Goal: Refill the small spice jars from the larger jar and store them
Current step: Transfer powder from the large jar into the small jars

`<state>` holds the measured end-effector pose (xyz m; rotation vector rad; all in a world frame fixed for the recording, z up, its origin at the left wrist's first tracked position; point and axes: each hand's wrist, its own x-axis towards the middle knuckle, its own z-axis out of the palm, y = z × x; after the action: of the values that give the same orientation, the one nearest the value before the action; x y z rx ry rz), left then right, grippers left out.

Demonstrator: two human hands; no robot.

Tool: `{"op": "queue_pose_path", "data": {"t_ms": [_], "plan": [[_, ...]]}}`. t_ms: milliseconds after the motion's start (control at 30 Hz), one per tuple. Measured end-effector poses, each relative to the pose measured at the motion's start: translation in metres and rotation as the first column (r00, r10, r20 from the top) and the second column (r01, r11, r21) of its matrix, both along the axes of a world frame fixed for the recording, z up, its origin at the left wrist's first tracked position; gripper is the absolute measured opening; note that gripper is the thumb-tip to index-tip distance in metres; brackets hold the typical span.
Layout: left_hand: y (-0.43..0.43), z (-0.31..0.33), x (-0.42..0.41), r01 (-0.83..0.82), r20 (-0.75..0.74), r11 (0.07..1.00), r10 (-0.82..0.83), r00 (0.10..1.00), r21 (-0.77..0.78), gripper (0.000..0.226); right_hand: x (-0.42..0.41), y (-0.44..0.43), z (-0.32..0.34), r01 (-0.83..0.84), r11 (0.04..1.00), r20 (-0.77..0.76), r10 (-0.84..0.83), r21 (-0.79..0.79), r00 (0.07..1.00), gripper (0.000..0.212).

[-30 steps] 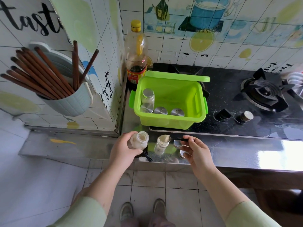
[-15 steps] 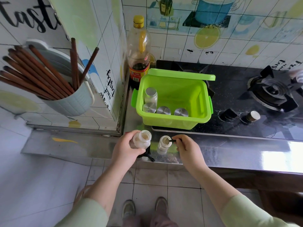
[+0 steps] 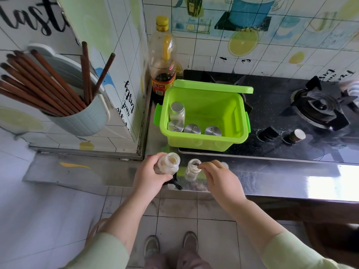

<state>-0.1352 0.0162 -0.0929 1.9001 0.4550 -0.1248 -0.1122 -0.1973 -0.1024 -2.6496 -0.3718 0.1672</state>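
My left hand (image 3: 149,176) grips the larger open jar (image 3: 168,164) of pale powder at the steel counter's front edge. Just right of it stands a small open spice jar (image 3: 192,169), partly filled with the same powder. My right hand (image 3: 219,176) pinches a small dark spoon whose tip dips into that jar's mouth; most of the spoon is hidden by my fingers. Behind them a green plastic box (image 3: 239,121) with its lid up holds several capped small jars (image 3: 176,113). A loose silver cap (image 3: 225,164) peeks out behind my right hand.
A tall soy sauce bottle (image 3: 163,61) stands in the corner behind the box. The black gas hob (image 3: 291,113) with burner (image 3: 320,105) and knobs (image 3: 281,133) fills the right. A chopstick holder (image 3: 77,115) hangs on the left wall. A black object (image 3: 175,184) lies under the larger jar.
My right hand has moved left from the caps on the counter and brought the spoon tip into the small jar's mouth. My left hand keeps its hold on the larger jar.
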Motion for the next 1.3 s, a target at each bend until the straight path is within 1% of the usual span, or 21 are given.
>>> {"op": "queue_pose_path", "data": {"t_ms": [67,133,200,300,367,400,467,500,567,600,633,700,733,800,867,933,1000,1067,1133,1233,1300], "plan": [[-0.001,0.000,-0.001,-0.003,-0.002,1.000,0.003,1.000,0.002,0.063,-0.001,-0.001,0.004,0.095,0.987,-0.007,-0.095,0.127,0.995,0.021],[-0.002,0.003,-0.002,-0.004,-0.002,1.000,0.004,1.000,0.008,0.063,-0.002,-0.002,0.010,0.234,0.929,-0.041,-0.232,0.286,0.972,0.020],[-0.002,0.005,-0.004,0.000,0.000,1.000,0.000,1.000,0.016,0.063,-0.002,-0.002,0.018,0.400,0.808,-0.146,-0.375,0.433,0.916,0.019],[-0.002,0.006,-0.006,0.012,0.016,0.999,-0.013,1.000,0.037,0.062,-0.002,0.000,0.032,0.582,0.543,-0.351,-0.474,0.605,0.808,0.022],[-0.003,0.006,-0.007,0.027,0.025,0.998,-0.029,0.999,0.052,0.062,-0.005,0.003,0.042,0.619,0.385,-0.437,-0.464,0.684,0.771,0.023],[-0.003,0.006,-0.007,0.033,0.031,0.998,-0.035,0.999,0.061,0.062,-0.006,0.006,0.047,0.619,0.329,-0.462,-0.443,0.713,0.768,0.023],[-0.003,0.004,-0.008,0.043,0.041,0.996,-0.046,0.998,0.078,0.063,-0.009,0.010,0.055,0.597,0.276,-0.478,-0.393,0.754,0.786,0.024],[-0.004,0.003,-0.009,0.048,0.048,0.995,-0.052,0.997,0.088,0.064,-0.011,0.013,0.058,0.581,0.283,-0.472,-0.370,0.763,0.800,0.025],[-0.004,0.001,-0.010,0.065,0.064,0.992,-0.072,0.995,0.106,0.065,-0.015,0.018,0.062,0.533,0.349,-0.428,-0.337,0.771,0.839,0.024],[-0.005,0.000,-0.010,0.074,0.076,0.991,-0.083,0.994,0.110,0.066,-0.018,0.021,0.063,0.490,0.413,-0.377,-0.327,0.768,0.866,0.023],[-0.005,0.000,-0.010,0.083,0.086,0.990,-0.093,0.992,0.114,0.066,-0.020,0.023,0.062,0.431,0.500,-0.306,-0.315,0.752,0.898,0.022],[-0.006,0.000,-0.011,0.090,0.098,0.987,-0.104,0.990,0.135,0.068,-0.025,0.026,0.060,0.300,0.666,-0.167,-0.257,0.683,0.952,0.019],[-0.006,-0.001,-0.011,0.093,0.102,0.984,-0.109,0.989,0.151,0.069,-0.027,0.027,0.059,0.228,0.731,-0.100,-0.215,0.643,0.971,0.018],[-0.007,-0.001,-0.011,0.105,0.112,0.977,-0.127,0.986,0.184,0.070,-0.028,0.030,0.057,0.080,0.834,0.049,-0.127,0.545,0.991,0.014],[-0.008,-0.001,-0.011,0.112,0.125,0.974,-0.139,0.982,0.197,0.072,-0.028,0.033,0.055,-0.004,0.883,0.119,-0.059,0.470,0.991,0.013],[-0.010,0.000,-0.011,0.116,0.132,0.973,-0.144,0.981,0.199,0.074,-0.028,0.036,0.054,0.009,0.882,0.076,-0.050,0.471,0.996,0.015],[-0.010,0.002,-0.012,0.128,0.138,0.963,-0.164,0.977,0.236,0.073,-0.028,0.039,0.053,0.116,0.839,-0.062,-0.098,0.531,0.993,0.017],[-0.010,0.005,-0.013,0.141,0.149,0.950,-0.187,0.971,0.279,0.071,-0.025,0.042,0.054,0.268,0.749,-0.245,-0.144,0.606,0.959,0.019],[-0.010,0.007,-0.013,0.151,0.148,0.939,-0.204,0.968,0.309,0.071,-0.021,0.044,0.057,0.388,0.672,-0.386,-0.161,0.631,0.908,0.022],[-0.009,0.007,-0.013,0.169,0.138,0.924,-0.228,0.964,0.343,0.073,-0.019,0.043,0.063,0.504,0.571,-0.530,-0.138,0.648,0.837,0.023],[-0.009,0.007,-0.014,0.176,0.133,0.917,-0.236,0.963,0.358,0.072,-0.019,0.041,0.065,0.554,0.511,-0.583,-0.121,0.657,0.803,0.023]]}}
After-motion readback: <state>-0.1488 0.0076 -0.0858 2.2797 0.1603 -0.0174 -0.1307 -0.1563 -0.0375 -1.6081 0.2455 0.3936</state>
